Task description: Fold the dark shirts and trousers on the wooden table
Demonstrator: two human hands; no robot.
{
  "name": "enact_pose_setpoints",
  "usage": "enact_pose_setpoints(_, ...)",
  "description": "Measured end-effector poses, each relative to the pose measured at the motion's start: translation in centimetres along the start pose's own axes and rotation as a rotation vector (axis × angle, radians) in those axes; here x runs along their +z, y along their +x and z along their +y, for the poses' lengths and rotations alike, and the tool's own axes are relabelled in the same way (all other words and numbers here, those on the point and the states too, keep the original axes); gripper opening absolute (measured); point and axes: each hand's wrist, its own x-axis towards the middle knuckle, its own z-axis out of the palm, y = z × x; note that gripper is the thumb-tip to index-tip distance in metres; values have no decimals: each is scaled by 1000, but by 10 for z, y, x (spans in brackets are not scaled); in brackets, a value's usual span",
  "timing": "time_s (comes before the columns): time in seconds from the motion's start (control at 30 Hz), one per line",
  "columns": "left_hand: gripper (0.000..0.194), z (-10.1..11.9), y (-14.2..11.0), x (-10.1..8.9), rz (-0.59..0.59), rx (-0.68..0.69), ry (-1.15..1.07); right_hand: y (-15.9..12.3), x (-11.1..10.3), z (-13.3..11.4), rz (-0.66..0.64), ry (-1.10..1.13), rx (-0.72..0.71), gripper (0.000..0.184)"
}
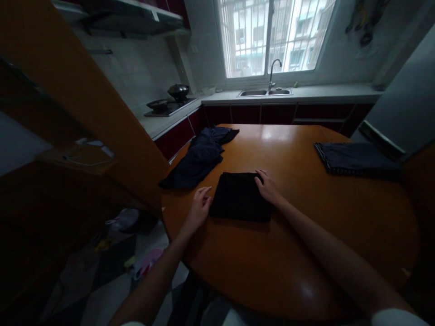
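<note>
In front of me a black garment (240, 197), folded into a neat rectangle, lies flat on the wooden table (292, 271). My left hand (200, 206) is at its left edge, fingers loosely bent and apart, gripping nothing. On the upper right corner rests my right hand (267, 186), its fingers stretched out over the cloth. A crumpled dark blue garment (204, 156) is spread along the table's far left side. Toward the right edge sits a stack of folded dark clothes (356, 158).
Behind the table runs a counter with a sink (253, 93) and a tap (272, 74) under a window. A wok (178, 90) stands on the stove (173, 107) at the left. A wooden partition (112, 104) borders the table's left; bags and a pink basin (151, 258) are on the floor.
</note>
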Motion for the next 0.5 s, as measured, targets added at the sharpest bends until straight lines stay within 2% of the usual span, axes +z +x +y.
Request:
enact_pose_setpoints(0.07,24,5,-18,-7,42,56,106,0,1,1,7,6,-12,51)
enact_pose_setpoints(0.23,13,17,-53,-8,-61,121,278,0,3,5,1,5,-1,51)
enact_pose_setpoints(0.37,8,16,-56,-1,-77,158,331,0,3,7,-4,5,1,52)
enact_pose_setpoints(0.5,11,19,-54,-11,-50,248,438,-1,2,7,-12,-2,-15,52)
